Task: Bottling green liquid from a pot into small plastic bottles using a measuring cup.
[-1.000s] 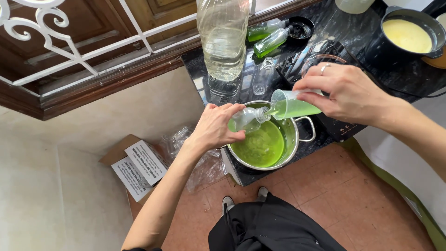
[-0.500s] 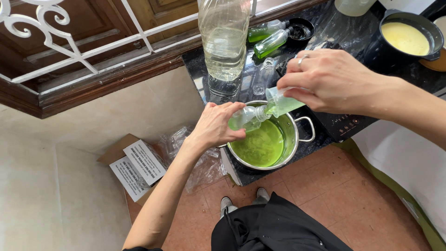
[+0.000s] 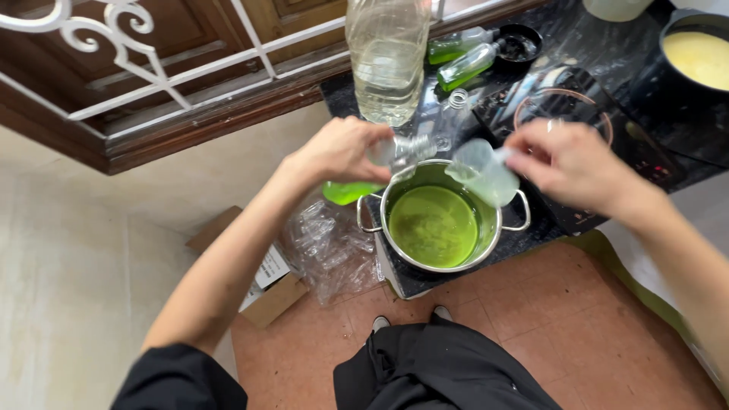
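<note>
While both hands hover over the pot [image 3: 440, 224] of green liquid | left hand [image 3: 338, 152] closed round a small bottle [image 3: 364, 178] | right hand [image 3: 569, 159] grips a clear cup [image 3: 482, 171] above the rim | all on dark worktop [image 3: 607, 45]

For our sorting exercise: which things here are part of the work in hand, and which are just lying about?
In use:
left hand holding a small bottle with green liquid
right hand holding a clear cup
steel pot of green liquid

Lying about:
large water bottle
filled green bottles
black pot of yellow liquid
cardboard box
</note>
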